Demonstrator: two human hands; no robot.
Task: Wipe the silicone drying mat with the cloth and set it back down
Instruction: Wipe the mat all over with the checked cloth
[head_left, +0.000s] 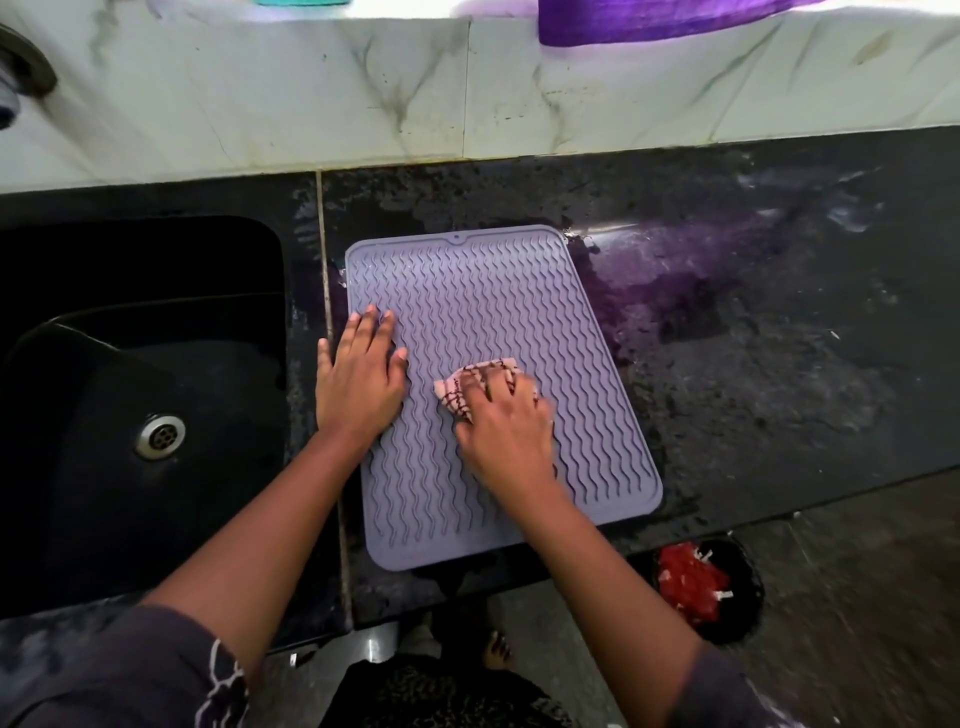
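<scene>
A lilac silicone drying mat (483, 291) with wavy ridges lies flat on the black counter, just right of the sink. My left hand (361, 374) rests flat on the mat's left edge, fingers spread, pressing it down. My right hand (504, 426) is near the mat's middle, fingers closed over a crumpled pale cloth (467, 382) with dark red lines. The cloth is pressed against the mat and mostly covered by my fingers.
A black sink (140, 364) with a metal drain (159, 436) lies to the left. The wet black counter (753, 338) stretches to the right. A marble-patterned wall (467, 93) rises behind. Below the counter edge sits a dark bin (711, 587) holding red scraps.
</scene>
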